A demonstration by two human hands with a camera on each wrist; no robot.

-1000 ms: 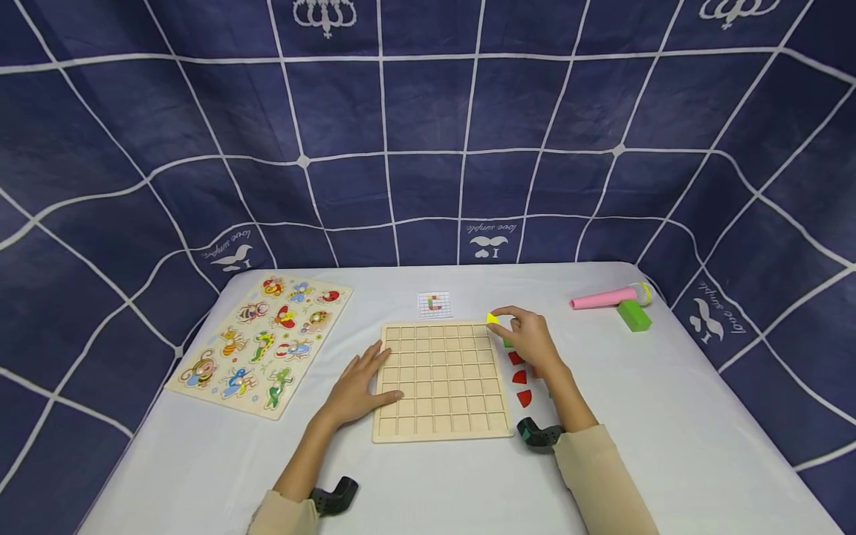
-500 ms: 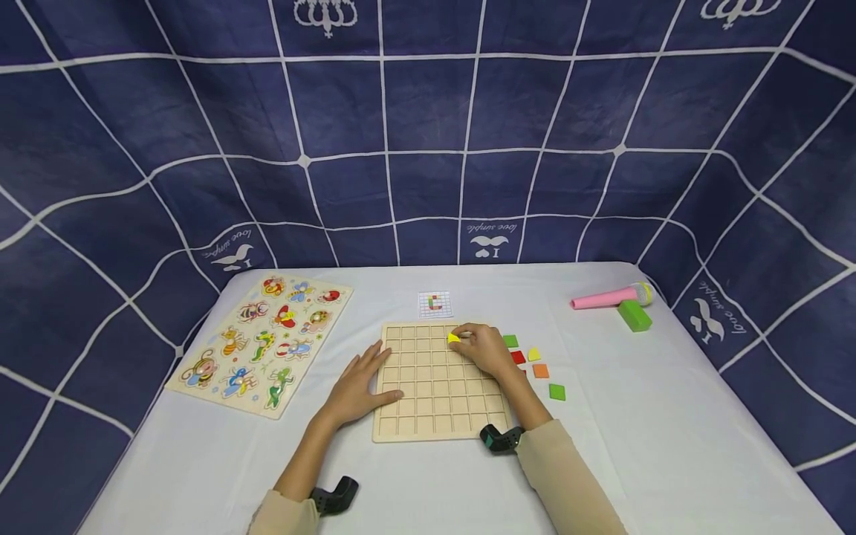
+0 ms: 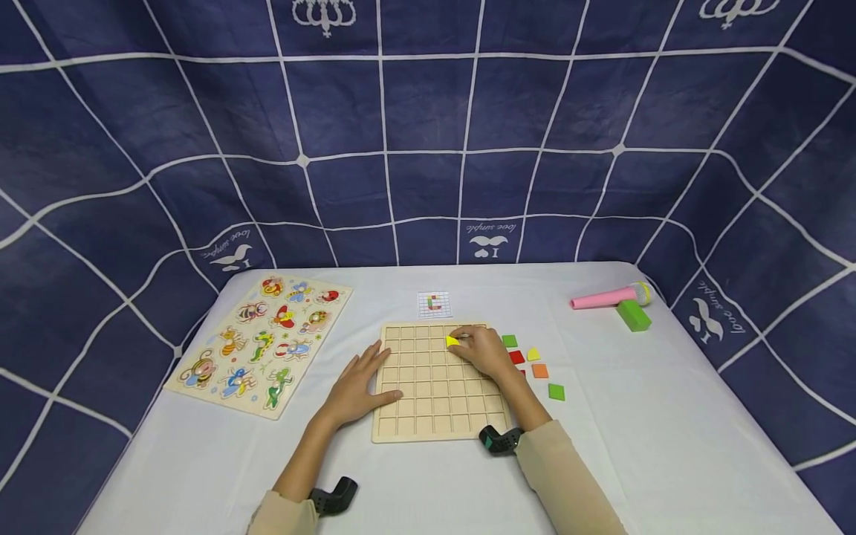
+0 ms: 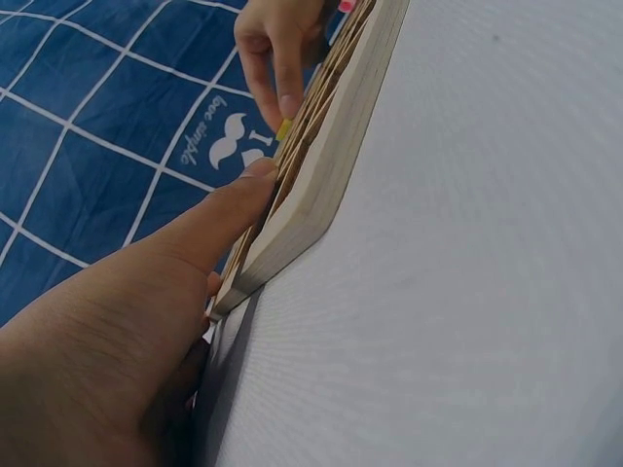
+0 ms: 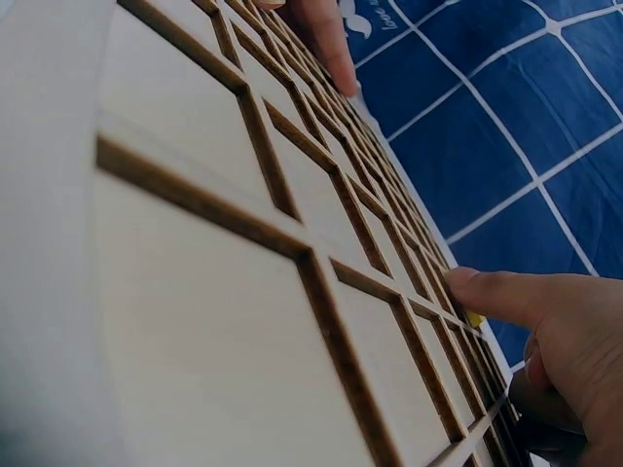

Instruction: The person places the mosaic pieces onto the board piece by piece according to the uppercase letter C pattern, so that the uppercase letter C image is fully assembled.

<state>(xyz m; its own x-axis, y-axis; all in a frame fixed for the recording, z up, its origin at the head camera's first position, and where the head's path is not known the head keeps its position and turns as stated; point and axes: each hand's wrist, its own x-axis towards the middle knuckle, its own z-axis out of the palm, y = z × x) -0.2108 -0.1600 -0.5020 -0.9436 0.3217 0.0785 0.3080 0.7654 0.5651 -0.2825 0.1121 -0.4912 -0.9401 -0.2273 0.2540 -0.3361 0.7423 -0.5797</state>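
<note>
Right hand: the right hand (image 3: 483,351) lies over the far right part of the wooden grid board (image 3: 438,383), its fingertips pinching a small yellow piece (image 3: 452,341) down onto a cell in the second row from the far edge.
Left hand: the left hand (image 3: 357,386) lies flat with straight fingers against the board's left edge, thumb along the rim (image 4: 255,185), holding nothing.
Doing it well: I judge the piece should be squared to the cell's ridges before the fingers let go, with the left hand bracing the board so it does not slide.
Edges: raised ridges fence every cell; the board's far rim lies just beyond the fingertips.
Loose pieces: green, red, yellow and orange pieces (image 3: 533,362) lie just right of the right hand, off the board.
Open room: bare white table (image 3: 669,431) spreads to the right and near side of that hand.
Farther off: an animal puzzle (image 3: 257,343) lies well left of the left hand; a pattern card (image 3: 435,303) lies beyond the board.
</note>
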